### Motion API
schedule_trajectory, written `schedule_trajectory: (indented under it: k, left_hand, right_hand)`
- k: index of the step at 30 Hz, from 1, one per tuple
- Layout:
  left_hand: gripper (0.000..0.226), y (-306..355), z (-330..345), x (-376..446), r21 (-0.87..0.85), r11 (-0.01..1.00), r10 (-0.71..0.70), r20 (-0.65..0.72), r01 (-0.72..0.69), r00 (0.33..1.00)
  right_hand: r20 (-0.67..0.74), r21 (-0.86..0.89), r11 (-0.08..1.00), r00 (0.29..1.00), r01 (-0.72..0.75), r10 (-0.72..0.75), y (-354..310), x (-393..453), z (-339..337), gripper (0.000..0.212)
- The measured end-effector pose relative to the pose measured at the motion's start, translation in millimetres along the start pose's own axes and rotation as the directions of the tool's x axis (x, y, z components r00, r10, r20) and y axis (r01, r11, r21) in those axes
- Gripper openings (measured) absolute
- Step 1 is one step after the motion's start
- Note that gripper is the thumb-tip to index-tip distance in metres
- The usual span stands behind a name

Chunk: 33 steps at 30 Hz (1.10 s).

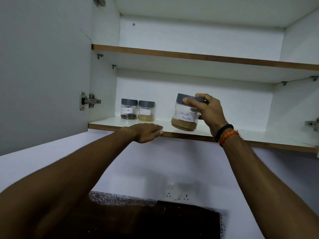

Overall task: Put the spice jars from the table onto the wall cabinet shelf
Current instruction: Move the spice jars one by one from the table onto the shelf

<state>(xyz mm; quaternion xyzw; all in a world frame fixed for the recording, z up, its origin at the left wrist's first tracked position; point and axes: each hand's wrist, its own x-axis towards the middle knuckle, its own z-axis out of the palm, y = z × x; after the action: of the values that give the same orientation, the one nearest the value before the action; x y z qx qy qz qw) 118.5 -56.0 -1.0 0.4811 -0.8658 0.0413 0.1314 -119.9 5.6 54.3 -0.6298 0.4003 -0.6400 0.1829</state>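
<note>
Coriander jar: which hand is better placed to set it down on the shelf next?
The right hand. It already grips the coriander jar by its lid, tilted just above the lower shelf. The left hand holds nothing and rests on the shelf's front edge.

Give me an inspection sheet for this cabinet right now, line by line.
Surface: lower shelf, white with a brown front edge; upper shelf shows nothing from below.
Job's things: black pepper jar and masala jar stand side by side at the back left; coriander powder jar is tilted above the shelf.
Clutter: nothing seen.
Grips: right hand holds the coriander jar by its lid; left hand rests on the shelf edge.
Cables: nothing seen.
Surroundings: open door, wall socket below.
</note>
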Motion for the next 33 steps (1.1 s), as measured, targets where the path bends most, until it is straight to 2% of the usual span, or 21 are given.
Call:
schedule_trajectory:
  k: [7, 22, 25, 33]
  left_hand:
    - [0.067, -14, -6, 25, 0.052, 0.998, 0.041, 0.109, -0.047, 0.993]
    - [0.07, -29, 2, 41, 0.115, 0.985, 0.121, 0.05, -0.126, 0.991]
    - [0.072, -30, 2, 42, 0.117, 0.984, 0.128, 0.051, -0.133, 0.99]
    - [0.07, -30, 1, 43, 0.095, 0.987, 0.127, 0.052, -0.131, 0.991]
  right_hand:
    - [0.013, -0.104, 0.995, 1.0, 0.0, 0.001, 17, 41, 17, 0.068]
    - [0.064, -0.273, 0.959, 0.993, -0.073, 0.094, 85, 139, 74, 0.063]
    - [0.082, -0.292, 0.953, 0.99, -0.085, 0.113, 97, 148, 87, 0.055]
    - [0.189, -0.332, 0.943, 0.981, 0.02, 0.046, 117, 162, 113, 0.044]
